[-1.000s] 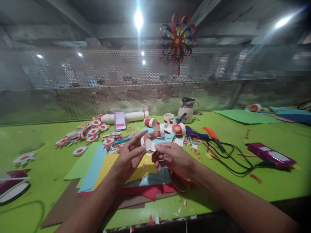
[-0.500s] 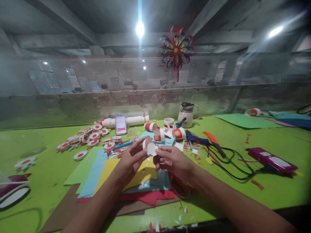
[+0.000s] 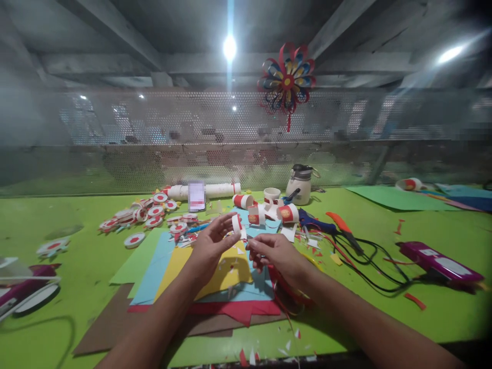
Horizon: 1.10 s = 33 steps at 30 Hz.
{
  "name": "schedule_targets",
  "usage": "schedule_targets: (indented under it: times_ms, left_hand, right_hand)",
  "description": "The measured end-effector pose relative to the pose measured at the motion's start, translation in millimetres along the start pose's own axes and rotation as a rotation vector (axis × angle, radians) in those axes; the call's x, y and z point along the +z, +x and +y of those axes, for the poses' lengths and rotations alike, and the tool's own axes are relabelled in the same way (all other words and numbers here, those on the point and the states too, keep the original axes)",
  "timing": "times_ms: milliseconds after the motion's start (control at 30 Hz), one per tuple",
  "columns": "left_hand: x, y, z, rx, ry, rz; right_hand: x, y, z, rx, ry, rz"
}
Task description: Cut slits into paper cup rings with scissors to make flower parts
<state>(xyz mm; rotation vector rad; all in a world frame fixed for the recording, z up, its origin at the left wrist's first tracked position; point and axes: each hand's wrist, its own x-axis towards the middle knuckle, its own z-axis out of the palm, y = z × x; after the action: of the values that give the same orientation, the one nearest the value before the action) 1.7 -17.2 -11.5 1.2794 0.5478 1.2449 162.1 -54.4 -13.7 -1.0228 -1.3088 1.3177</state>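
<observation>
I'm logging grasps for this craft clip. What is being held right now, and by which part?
The left hand pinches a small white-and-red paper piece by its lower edge. The right hand sits just below it; whether its fingers touch the piece cannot be told.

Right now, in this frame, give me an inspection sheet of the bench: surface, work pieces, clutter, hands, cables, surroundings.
Surface: bright green tabletop, strewn with paper scraps.
Work pieces: small white-and-red paper cup piece, held above a fanned stack of coloured paper sheets.
Clutter: pile of round red-and-white paper discs; cut red-and-white paper cups; white lidded jug; orange-handled tool; purple flat device.
Hands: left hand pinches the cup piece; right hand close beside, contact unclear.
Cables: black cord looping to the purple device.
Surroundings: perforated metal screen; red, blue and yellow paper pinwheel hanging.
</observation>
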Motion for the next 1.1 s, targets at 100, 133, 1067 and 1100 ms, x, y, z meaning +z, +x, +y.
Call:
schedule_targets:
  times_ms: [100, 133, 1067, 1100]
  left_hand:
    - [-2.0, 2.1, -1.7, -0.025, -0.019, 0.015]
    - [-3.2, 3.0, -2.6, -0.033, -0.021, 0.025]
    - [-14.2, 3.2, 3.7, -0.124, -0.402, -0.056]
    - [-14.9, 2.9, 4.7, -0.116, -0.402, -0.072]
  right_hand:
    - [-1.1, 0.9, 1.8, -0.024, -0.069, 0.018]
    - [-1.3, 1.3, 2.2, -0.034, -0.095, 0.029]
    - [-3.0, 9.6, 26.0, -0.187, -0.439, 0.121]
    - [-3.5, 9.6, 26.3, -0.188, -0.438, 0.118]
